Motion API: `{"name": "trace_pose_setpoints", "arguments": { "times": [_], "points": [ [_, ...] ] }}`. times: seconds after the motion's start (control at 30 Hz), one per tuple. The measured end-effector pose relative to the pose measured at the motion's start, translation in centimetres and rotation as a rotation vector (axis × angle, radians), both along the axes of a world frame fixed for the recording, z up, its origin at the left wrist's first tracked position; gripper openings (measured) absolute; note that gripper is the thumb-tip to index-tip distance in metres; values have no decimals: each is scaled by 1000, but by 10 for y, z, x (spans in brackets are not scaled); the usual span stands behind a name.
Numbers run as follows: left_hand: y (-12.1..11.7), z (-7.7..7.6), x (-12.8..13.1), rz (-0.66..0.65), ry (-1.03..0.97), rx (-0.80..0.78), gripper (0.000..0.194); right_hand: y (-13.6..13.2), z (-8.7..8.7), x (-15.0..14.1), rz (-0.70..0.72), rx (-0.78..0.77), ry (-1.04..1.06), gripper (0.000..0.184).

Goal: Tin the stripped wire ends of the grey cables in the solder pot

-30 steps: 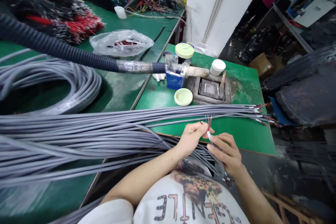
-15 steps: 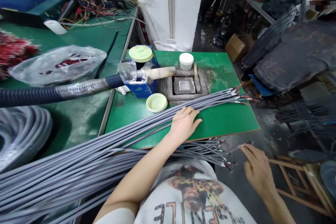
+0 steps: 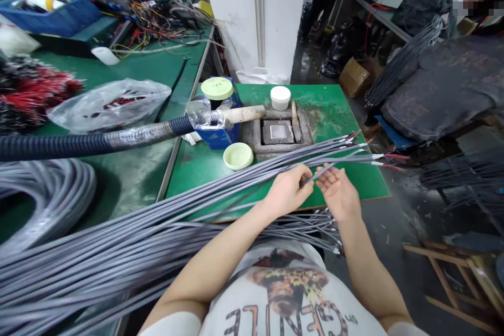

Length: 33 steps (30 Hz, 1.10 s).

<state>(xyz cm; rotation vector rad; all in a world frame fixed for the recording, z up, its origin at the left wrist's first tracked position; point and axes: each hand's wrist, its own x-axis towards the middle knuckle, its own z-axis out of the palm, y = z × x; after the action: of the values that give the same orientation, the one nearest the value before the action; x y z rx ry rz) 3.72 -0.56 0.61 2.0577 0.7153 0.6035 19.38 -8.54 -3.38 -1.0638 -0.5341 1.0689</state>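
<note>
A long bundle of grey sheathed cables (image 3: 157, 236) runs across the green work board (image 3: 346, 181), and its stripped ends show red and white wires (image 3: 374, 156) at the right. My left hand (image 3: 287, 191) pinches one grey cable (image 3: 318, 172) lifted from the bundle. My right hand (image 3: 337, 191) is next to it, palm up with fingers apart, right under that cable. A second layer of cable ends (image 3: 315, 226) hangs below the board edge, near my shirt.
Behind the hands, a metal pot in a stone block (image 3: 277, 132) sits beside a pale green lid (image 3: 238, 156) and a white jar (image 3: 280, 97). A black corrugated hose (image 3: 86, 144) ends in a wooden handle (image 3: 244, 113). A coiled grey cable (image 3: 43, 194) lies left; bare floor lies right.
My right hand has come in from over the floor to meet my left hand. My left hand has gone from lying flat on the bundle to pinching a single cable.
</note>
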Motion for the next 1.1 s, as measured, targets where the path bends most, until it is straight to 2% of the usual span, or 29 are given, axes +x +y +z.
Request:
{"name": "trace_pose_setpoints", "arguments": {
  "times": [0.17, 0.23, 0.3, 0.37, 0.47, 0.57, 0.7, 0.87, 0.93, 1.0, 1.1],
  "points": [
    [-4, -10, 0, -44, -114, -119, 30, 0, 29, 37, -395, 178, -236, 25],
    [-4, -16, 3, -82, -147, -163, 34, -8, 42, 38, -460, 184, -344, 22],
    [-6, -19, 4, -148, -195, -251, 34, -17, 51, 31, -349, 81, -440, 22],
    [-8, -18, 5, -161, -259, -388, 32, -24, 54, 21, -98, -96, -505, 25],
    [-8, -12, 5, -34, -380, -620, 29, -28, 53, 6, 250, -300, -607, 31],
    [-4, -4, 5, 94, -505, -802, 30, -28, 50, -3, 403, -346, -702, 35],
    [6, 3, 5, 207, -629, -848, 29, -27, 48, -9, 471, -338, -738, 37],
    [7, 4, 7, 137, -626, -871, 27, -27, 50, -10, 583, -304, -786, 32],
    [1, 5, 10, 99, -600, -865, 28, -26, 50, -12, 501, -240, -857, 25],
    [-6, 6, 14, 45, -594, -871, 30, -24, 49, -13, 348, -160, -913, 17],
    [-12, 9, 17, -66, -630, -934, 30, -23, 45, -15, 237, -92, -886, 23]
  ]
}}
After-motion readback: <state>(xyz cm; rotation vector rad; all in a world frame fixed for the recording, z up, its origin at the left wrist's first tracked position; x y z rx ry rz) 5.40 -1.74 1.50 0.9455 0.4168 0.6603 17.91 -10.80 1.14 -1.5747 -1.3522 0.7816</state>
